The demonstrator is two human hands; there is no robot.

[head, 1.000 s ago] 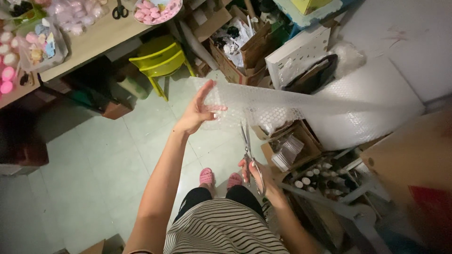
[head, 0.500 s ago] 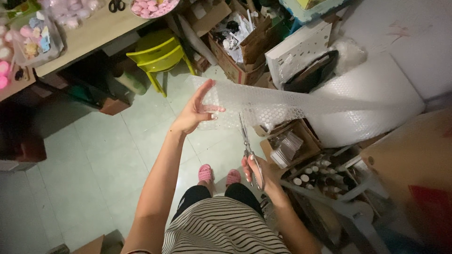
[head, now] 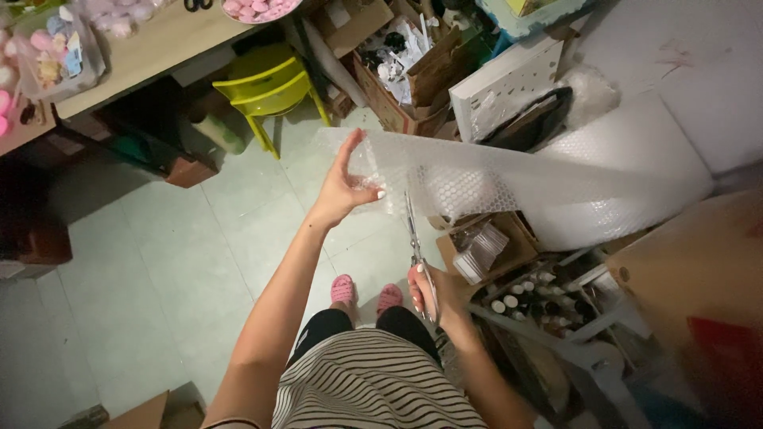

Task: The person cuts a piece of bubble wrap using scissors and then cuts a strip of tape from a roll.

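Bubble wrap [head: 493, 179] is pulled out in a long clear sheet from a big roll [head: 628, 171] on the right, hanging in the air over the floor. The left hand [head: 346, 191] pinches the loose end and holds it up tight. The right hand [head: 429, 294] grips a pair of scissors [head: 415, 238], with the blades pointing up at the bottom edge of the sheet. It looks like the cutting step. A straight cut needs the sheet kept tight and flat. Below stand a box of little bottles [head: 524, 298] and a yellow chair [head: 266, 83].
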